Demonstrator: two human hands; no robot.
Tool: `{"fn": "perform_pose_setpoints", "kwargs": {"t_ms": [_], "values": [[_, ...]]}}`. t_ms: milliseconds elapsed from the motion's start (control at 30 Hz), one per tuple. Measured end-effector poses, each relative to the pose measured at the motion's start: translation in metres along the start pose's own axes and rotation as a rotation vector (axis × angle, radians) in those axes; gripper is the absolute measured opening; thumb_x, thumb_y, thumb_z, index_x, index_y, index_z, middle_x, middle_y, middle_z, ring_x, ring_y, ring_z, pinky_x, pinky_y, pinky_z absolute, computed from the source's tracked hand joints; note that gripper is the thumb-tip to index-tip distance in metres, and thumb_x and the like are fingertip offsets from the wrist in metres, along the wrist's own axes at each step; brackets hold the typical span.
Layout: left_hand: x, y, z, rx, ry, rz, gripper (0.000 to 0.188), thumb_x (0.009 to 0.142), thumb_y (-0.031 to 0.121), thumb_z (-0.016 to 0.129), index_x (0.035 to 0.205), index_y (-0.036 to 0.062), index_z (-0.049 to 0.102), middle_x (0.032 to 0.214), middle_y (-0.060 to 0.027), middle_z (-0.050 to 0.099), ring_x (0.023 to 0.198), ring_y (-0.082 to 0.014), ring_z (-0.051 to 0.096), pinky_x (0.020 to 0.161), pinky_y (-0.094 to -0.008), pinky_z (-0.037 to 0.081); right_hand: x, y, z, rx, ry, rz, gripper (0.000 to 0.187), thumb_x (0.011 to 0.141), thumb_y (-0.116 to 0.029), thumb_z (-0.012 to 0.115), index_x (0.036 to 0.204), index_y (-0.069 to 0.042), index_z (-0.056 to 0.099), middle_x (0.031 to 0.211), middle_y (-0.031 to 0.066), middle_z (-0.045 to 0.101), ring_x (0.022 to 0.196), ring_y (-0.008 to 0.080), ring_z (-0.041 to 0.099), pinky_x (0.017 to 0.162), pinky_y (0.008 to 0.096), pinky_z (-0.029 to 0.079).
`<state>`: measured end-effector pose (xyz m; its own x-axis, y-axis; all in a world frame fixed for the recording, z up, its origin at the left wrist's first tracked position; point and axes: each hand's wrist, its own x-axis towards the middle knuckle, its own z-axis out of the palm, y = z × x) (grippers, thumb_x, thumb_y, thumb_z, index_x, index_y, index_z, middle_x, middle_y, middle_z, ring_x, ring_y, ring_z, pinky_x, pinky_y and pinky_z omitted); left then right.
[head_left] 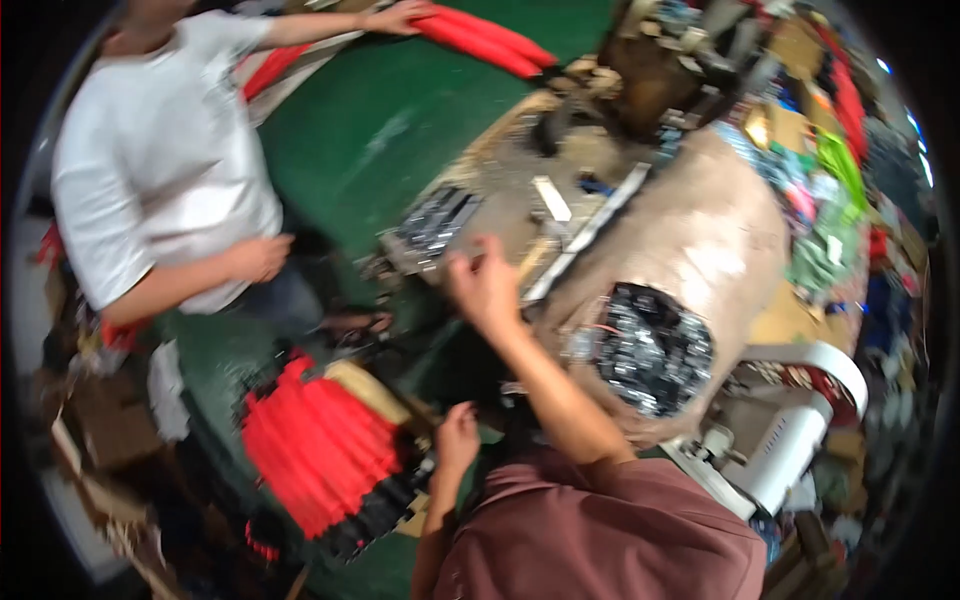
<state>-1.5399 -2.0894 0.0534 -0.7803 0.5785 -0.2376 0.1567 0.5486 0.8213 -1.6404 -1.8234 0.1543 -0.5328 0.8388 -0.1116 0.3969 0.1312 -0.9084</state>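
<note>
My right hand (pixel 484 285) reaches over the near left end of the cluttered work table, its thumb and fingers curved and apart. Nothing shows between them. Just beyond it lies a stack of shiny dark wrapped strips (pixel 438 222), blurred by motion. My left hand (pixel 457 437) hangs lower, beside a bundle of red fabric pieces with black ends (pixel 320 440). Its fingers are too smeared to read, and I see no clear contact with the bundle. A large brown wrapped roll (pixel 680 240) with a shiny black end (pixel 656 350) lies to the right of my right forearm.
A person in a white shirt (pixel 165 170) stands at the left, one hand on a long red bundle (pixel 485 40). A white sewing machine (pixel 795 440) is at the right. Mixed cloth and plastic (pixel 825 220) pile along the right. A cardboard box (pixel 110 420) stands lower left.
</note>
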Motion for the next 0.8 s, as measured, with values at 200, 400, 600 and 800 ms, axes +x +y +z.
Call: {"fn": "perform_pose_setpoints", "kwargs": {"t_ms": [200, 400, 600, 800], "values": [[0.001, -0.02, -0.01, -0.056, -0.151, -0.075, 0.022, 0.101, 0.004, 0.056, 0.118, -0.0017, 0.069, 0.1, -0.0174, 0.076, 0.089, -0.0257, 0.074, 0.08, -0.0374, 0.057, -0.09, 0.006, -0.056, 0.207, -0.181, -0.244, 0.025, 0.099, -0.017, 0.067, 0.118, 0.0, 0.065, 0.074, 0.014, 0.069, 0.065, 0.0219, 0.068, 0.065, 0.0364, 0.055], [0.002, -0.032, 0.006, 0.076, -0.239, 0.237, 0.021, 0.101, 0.002, 0.057, 0.119, -0.0032, 0.067, 0.1, -0.018, 0.074, 0.084, -0.0262, 0.071, 0.078, -0.0366, 0.057, -0.139, 0.029, -0.134, 0.109, -0.067, -0.03, 0.02, 0.096, -0.014, 0.067, 0.107, 0.003, 0.068, 0.076, 0.0177, 0.072, 0.069, 0.0219, 0.073, 0.065, 0.0366, 0.056], [0.006, -0.019, 0.011, -0.131, -0.395, 0.063, 0.023, 0.103, 0.004, 0.055, 0.123, -0.0021, 0.066, 0.103, -0.0147, 0.075, 0.083, -0.0196, 0.071, 0.076, -0.0321, 0.057, -0.138, 0.06, -0.224, -0.254, 0.532, -0.016, 0.017, 0.095, -0.012, 0.069, 0.104, 0.001, 0.072, 0.084, 0.0135, 0.073, 0.074, 0.0195, 0.068, 0.069, 0.0348, 0.056], [0.011, -0.013, 0.006, -0.127, -0.399, 0.091, 0.023, 0.102, 0.003, 0.056, 0.122, -0.0019, 0.066, 0.103, -0.017, 0.074, 0.084, -0.0235, 0.072, 0.077, -0.0337, 0.058, -0.145, 0.117, -0.27, -0.979, 0.25, -0.093, 0.023, 0.08, -0.013, 0.074, 0.101, -0.004, 0.074, 0.093, 0.0187, 0.066, 0.09, 0.0386, 0.061, 0.081, 0.0492, 0.053]]}}
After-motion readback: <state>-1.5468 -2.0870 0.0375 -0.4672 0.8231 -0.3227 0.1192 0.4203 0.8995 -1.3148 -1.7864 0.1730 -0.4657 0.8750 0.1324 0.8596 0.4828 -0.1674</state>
